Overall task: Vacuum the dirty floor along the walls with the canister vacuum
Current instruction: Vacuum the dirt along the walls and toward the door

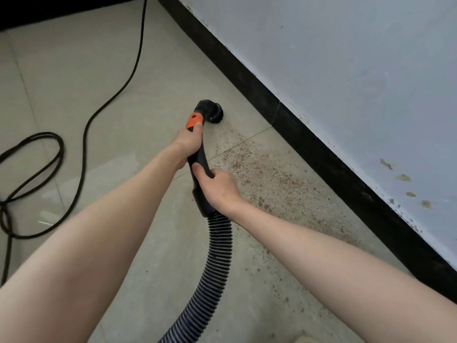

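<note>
Both hands hold the black vacuum handle (197, 154), which has an orange collar (194, 120). My left hand (188, 142) grips it just below the collar; my right hand (217, 185) grips it lower, near the ribbed hose (217, 256). The round brush nozzle (215, 114) touches the beige tile floor (123, 78) a short way from the black baseboard (296, 127). Brown dirt (277, 184) is strewn over the floor along the baseboard, to the right of the nozzle and hose. The canister is out of view.
A black power cord (111, 100) runs down from the top and loops in coils (32, 169) at the left. The pale wall (346, 70) with stains rises on the right. A dark edge (49, 11) crosses the top left.
</note>
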`<action>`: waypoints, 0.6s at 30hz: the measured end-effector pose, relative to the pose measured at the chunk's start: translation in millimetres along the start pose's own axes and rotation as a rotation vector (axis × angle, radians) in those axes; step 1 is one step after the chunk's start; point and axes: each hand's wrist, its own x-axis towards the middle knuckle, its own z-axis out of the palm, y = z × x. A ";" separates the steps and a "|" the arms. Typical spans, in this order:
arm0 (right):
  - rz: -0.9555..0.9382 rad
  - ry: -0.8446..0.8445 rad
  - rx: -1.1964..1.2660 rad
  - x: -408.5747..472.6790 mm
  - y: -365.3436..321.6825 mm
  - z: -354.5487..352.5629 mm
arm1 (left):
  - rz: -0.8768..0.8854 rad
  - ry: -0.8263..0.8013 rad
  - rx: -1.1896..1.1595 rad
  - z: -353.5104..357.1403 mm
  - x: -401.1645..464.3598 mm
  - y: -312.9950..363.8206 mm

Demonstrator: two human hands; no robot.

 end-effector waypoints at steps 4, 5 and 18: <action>0.012 0.025 -0.043 -16.9 11.4 -8.4 | 0.015 -0.062 0.055 14.4 -13.2 -2.2; 0.012 0.024 -0.044 -23.2 16.4 -10.2 | 0.012 -0.078 0.063 18.2 -17.5 -4.6; 0.053 0.138 -0.060 -79.6 68.5 -19.9 | 0.029 -0.217 0.072 63.3 -62.2 -33.9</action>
